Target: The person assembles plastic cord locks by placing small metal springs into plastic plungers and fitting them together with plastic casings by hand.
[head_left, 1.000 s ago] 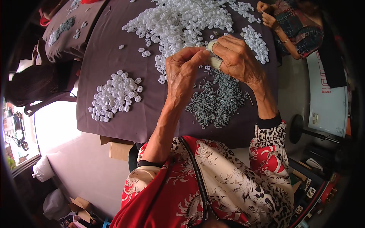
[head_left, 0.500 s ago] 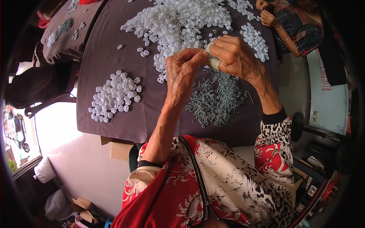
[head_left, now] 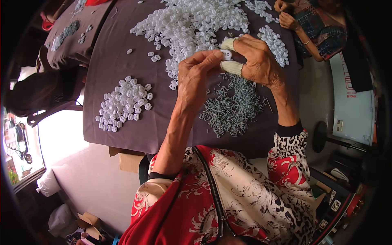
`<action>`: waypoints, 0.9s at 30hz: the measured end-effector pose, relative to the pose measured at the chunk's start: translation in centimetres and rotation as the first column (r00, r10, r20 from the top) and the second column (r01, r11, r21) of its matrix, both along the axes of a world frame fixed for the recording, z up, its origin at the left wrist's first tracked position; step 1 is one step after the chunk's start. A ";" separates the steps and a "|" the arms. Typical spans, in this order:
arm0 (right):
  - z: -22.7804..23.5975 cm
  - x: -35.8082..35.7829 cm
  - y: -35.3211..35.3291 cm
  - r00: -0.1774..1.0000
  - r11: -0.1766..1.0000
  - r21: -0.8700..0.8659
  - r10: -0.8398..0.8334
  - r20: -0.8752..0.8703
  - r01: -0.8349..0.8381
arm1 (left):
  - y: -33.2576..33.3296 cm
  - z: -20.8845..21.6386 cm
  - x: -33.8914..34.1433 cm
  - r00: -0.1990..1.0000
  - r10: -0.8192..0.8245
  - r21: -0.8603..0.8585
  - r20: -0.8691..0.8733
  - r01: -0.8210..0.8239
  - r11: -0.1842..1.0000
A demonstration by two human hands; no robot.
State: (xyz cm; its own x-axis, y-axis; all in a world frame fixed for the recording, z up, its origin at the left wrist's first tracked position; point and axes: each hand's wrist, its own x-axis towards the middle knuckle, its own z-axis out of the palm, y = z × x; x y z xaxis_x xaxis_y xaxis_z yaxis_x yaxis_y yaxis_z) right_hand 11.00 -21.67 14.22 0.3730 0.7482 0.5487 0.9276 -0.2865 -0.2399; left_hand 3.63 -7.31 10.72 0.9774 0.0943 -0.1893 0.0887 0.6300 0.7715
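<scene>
Across the dark-covered desk (head_left: 122,61), the trouble waited underneath: both hands worked high over loose parts, and anything dropped there had plenty of places to vanish. The big white heap (head_left: 196,20) spread away beyond the fingers, so a piece that slipped that way would probably have been lost among its twins. Nearer the body lay the grey heap (head_left: 230,110) of little screw-like pins; a low wrist or a trailing cuff could have brushed it and scattered them. Off to the left, the smaller white pile (head_left: 124,104) sat well apart, safer from a stray knock.

Now to the grip, and here it got delicate! The right hand (head_left: 259,59) had thumb and forefinger spread, a clear gap between them, both wearing cream finger covers (head_left: 232,67); that fabric might have dulled the feel and let something small skid. Whether the upper one touched anything, I couldn't tell, nor what the curled fingers hid. The left hand (head_left: 198,67) did the holding, thumb and finger pinching one end of a single white oval piece (head_left: 227,54), up in that gap, above the desk. A loose pinch there, and it could have twisted free!
</scene>
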 end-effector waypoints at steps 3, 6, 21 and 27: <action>0.3 -0.8 -0.1 0.995 0.997 0.004 -0.072 -0.072 0.072 | 0.4 -0.2 0.0 0.999 -0.016 -0.045 0.035 0.017 0.999; 0.5 -1.6 0.1 0.992 0.993 0.052 -0.104 -0.065 0.108 | 0.4 0.2 -0.1 0.998 0.004 -0.003 0.062 -0.004 1.000; -0.6 -1.9 0.1 0.975 0.972 0.125 -0.183 -0.127 0.199 | 0.4 0.8 -0.5 0.993 0.039 0.052 0.110 -0.045 0.998; -1.2 -2.1 0.5 0.958 0.953 0.236 -0.127 -0.257 0.190 | 0.3 1.5 -1.0 0.990 0.073 0.147 0.125 -0.091 0.985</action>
